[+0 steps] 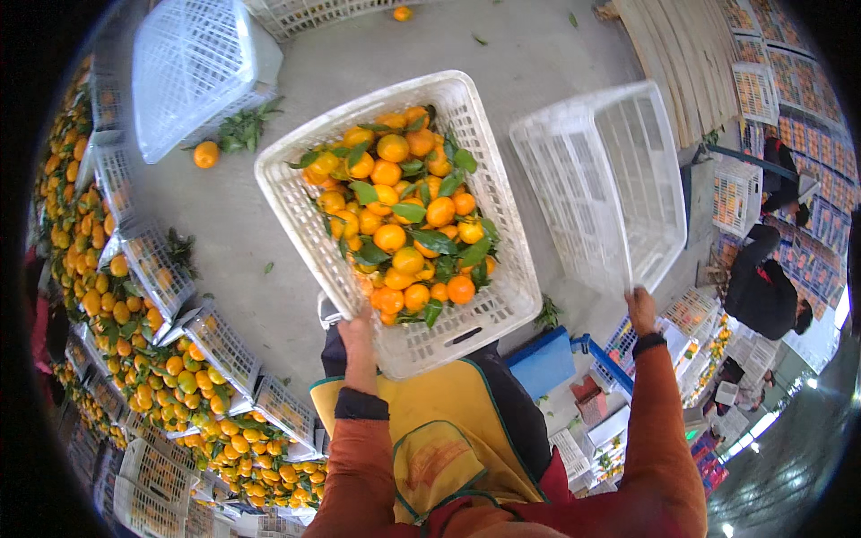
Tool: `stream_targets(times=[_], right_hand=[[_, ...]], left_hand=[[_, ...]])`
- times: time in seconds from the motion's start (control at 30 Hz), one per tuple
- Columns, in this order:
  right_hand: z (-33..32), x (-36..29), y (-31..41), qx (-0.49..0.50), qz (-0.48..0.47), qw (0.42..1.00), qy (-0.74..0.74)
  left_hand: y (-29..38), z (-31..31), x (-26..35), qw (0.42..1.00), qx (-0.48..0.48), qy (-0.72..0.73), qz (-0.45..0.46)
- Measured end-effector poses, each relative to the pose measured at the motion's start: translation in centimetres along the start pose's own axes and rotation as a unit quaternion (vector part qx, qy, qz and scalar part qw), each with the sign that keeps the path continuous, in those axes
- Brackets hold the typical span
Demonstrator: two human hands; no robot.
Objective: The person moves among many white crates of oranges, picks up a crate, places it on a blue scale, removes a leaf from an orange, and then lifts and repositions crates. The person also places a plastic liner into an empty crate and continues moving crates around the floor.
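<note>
In front of me is a white slatted plastic crate, partly filled with orange citrus fruit and green leaves. My left hand grips its near-left rim, the fingers partly hidden by the edge. A second white plastic crate stands tilted on its side at my right, blurred, with no fruit visible inside. My right hand is closed on that crate's near rim.
At left stand rows of crates heaped with citrus. A translucent crate sits at upper left, near a loose fruit and leaves. Wooden boards lie at upper right. People in dark clothing are among stacked crates at right.
</note>
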State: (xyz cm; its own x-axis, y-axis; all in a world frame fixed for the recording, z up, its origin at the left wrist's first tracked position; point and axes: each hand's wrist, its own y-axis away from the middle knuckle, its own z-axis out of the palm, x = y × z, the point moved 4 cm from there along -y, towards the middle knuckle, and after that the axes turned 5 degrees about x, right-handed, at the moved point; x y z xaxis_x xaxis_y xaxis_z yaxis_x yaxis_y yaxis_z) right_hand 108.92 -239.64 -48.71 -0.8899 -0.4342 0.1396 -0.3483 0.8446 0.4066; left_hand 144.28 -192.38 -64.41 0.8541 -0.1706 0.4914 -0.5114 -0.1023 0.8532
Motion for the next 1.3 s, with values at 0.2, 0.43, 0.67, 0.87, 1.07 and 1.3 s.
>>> stream_targets(times=[0.2,0.43,0.67,0.87,1.07,1.3], right_hand=[[8.3,-7.6,15.6,-0.098,0.207,0.904,-0.362],[13.6,-26.4,18.4,-0.281,0.234,0.423,-0.829],[10.0,-27.6,15.3,-0.221,0.227,0.582,-0.749],[8.2,-24.4,1.4,-0.194,0.141,0.669,-0.704],[-2.0,-20.5,-10.0,0.075,0.093,0.735,-0.668],[0.7,-26.4,8.9,-0.131,-0.239,0.936,-0.221]], left_hand=[[1.3,3.4,-2.0,0.979,0.001,0.116,-0.168],[3.3,8.1,-0.8,0.947,-0.144,0.212,-0.193],[3.4,10.2,1.8,0.934,-0.195,0.256,-0.158],[5.0,16.6,8.7,0.817,-0.461,0.305,-0.166],[7.7,13.2,6.3,0.825,-0.516,0.167,-0.157],[10.3,-9.4,4.9,0.954,-0.273,-0.1,0.076]])
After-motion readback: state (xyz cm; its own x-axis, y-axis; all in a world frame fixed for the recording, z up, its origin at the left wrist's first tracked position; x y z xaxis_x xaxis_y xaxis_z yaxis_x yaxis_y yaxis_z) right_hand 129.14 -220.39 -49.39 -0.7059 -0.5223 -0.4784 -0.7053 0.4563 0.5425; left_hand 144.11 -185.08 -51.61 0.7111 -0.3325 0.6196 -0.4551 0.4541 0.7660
